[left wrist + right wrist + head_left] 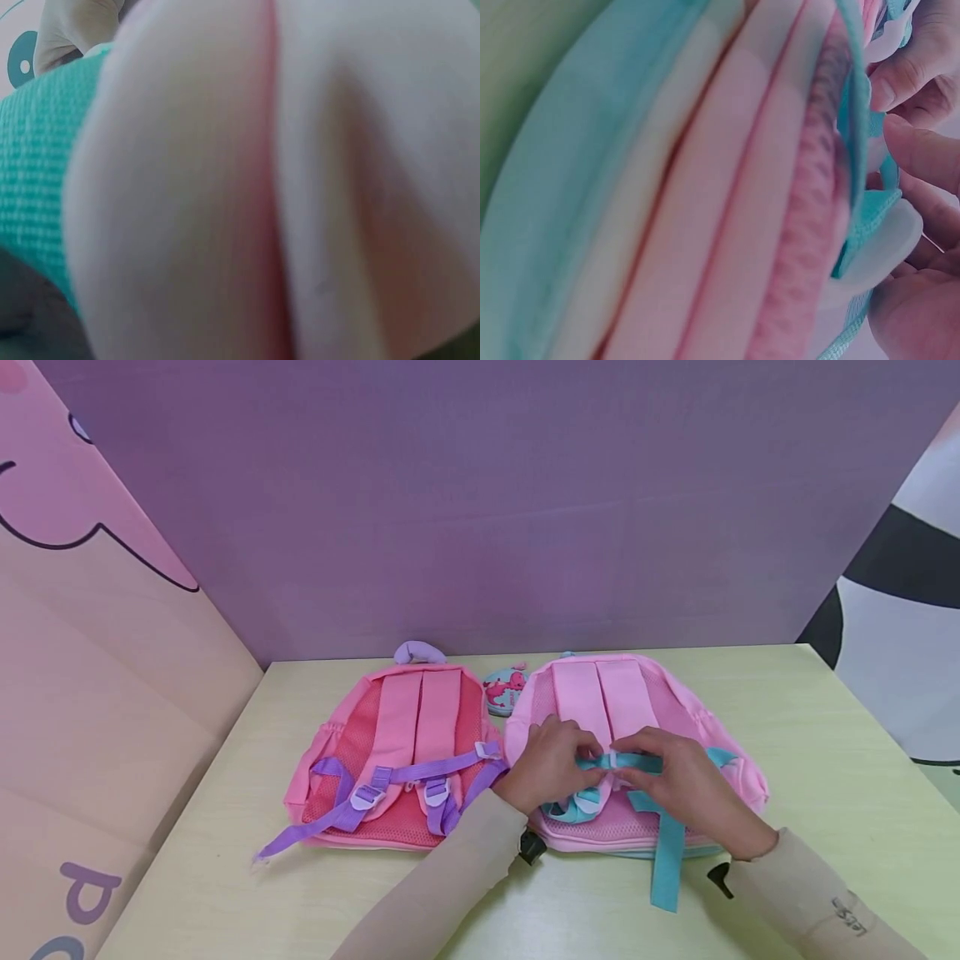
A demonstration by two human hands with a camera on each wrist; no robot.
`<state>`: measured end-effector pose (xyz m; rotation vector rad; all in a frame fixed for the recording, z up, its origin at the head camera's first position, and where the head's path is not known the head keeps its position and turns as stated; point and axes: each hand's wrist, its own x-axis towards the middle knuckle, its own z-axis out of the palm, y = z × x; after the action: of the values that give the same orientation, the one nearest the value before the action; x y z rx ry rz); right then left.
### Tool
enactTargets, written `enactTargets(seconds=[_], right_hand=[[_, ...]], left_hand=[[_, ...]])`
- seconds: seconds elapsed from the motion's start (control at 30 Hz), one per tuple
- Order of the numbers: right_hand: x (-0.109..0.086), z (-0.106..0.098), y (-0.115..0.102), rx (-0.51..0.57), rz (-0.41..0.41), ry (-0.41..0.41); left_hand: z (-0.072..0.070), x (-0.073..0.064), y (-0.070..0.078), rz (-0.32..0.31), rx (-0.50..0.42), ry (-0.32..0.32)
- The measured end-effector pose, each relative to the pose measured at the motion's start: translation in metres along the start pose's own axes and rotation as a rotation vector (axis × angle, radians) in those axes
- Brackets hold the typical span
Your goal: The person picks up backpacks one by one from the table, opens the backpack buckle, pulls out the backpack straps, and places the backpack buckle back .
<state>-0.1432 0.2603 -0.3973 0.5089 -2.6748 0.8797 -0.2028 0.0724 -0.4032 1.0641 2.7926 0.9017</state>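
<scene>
A light pink backpack (678,697) lies with its padded shoulder straps facing up. Across its lower middle runs a teal webbing strap (637,762) with a small whitish plastic clip (612,760). My left hand (551,764) pinches the strap just left of this clip, thumb and index finger nearly meeting the other hand's. From the other side, my right hand (690,781) pinches the strap right of the clip. The right wrist view shows fingertips of both hands close together beside the teal webbing (866,217). Pink fabric fills most of the left wrist view.
To the left lies a coral pink backpack (397,718) with purple straps (442,768), one end trailing onto the pale table (225,810). A small teal and pink pouch (505,689) sits between the bags. A loose teal strap end (667,868) hangs toward the front. Printed panels surround the table.
</scene>
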Motion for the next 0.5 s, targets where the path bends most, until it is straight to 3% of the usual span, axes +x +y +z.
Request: enactTargets(seconds=[0.5], right_hand=[[0.0011, -0.0018, 0.0004, 0.002, -0.019, 0.003]], left_hand=[[0.0005, -0.0007, 0.0005, 0.08, -0.053, -0.002]])
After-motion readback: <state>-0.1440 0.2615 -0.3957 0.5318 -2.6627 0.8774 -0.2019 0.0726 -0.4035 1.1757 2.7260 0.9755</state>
